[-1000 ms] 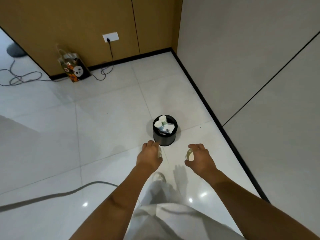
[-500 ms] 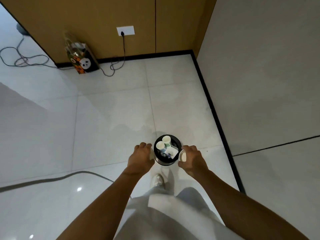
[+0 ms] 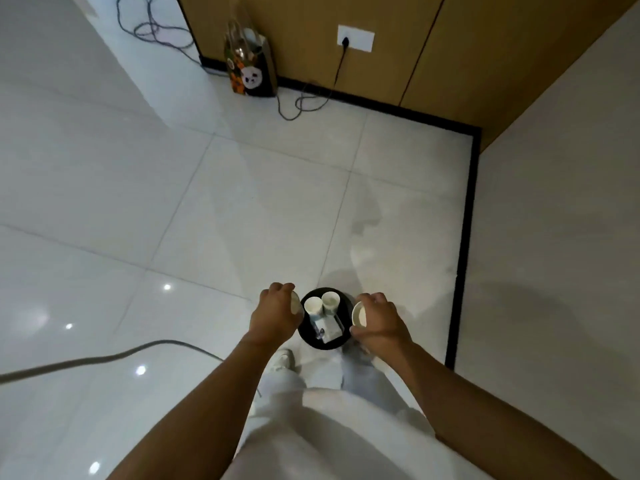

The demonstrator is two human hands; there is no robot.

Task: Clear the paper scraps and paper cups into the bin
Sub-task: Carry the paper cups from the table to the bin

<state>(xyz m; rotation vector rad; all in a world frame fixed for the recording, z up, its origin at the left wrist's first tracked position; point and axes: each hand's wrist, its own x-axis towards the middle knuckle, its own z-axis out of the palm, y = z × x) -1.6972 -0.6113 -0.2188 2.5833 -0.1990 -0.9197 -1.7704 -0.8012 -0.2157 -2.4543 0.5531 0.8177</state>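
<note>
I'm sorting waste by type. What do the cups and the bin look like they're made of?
Cup in the right hand: looks like thin paper, matte off-white, with a rolled rim. The two cups in the bin look the same. Bin: black, smooth, slightly glossy rim, probably plastic, though painted metal can't be ruled out.

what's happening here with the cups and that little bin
A person stands over a small black bin on the tiled floor, with a paper cup in each hand. The left hand grips one cup beside the bin's left edge, and the right hand holds another cup at its right edge. Neither has been dropped in yet. Two cups and some paper scraps already lie inside the bin.
</note>
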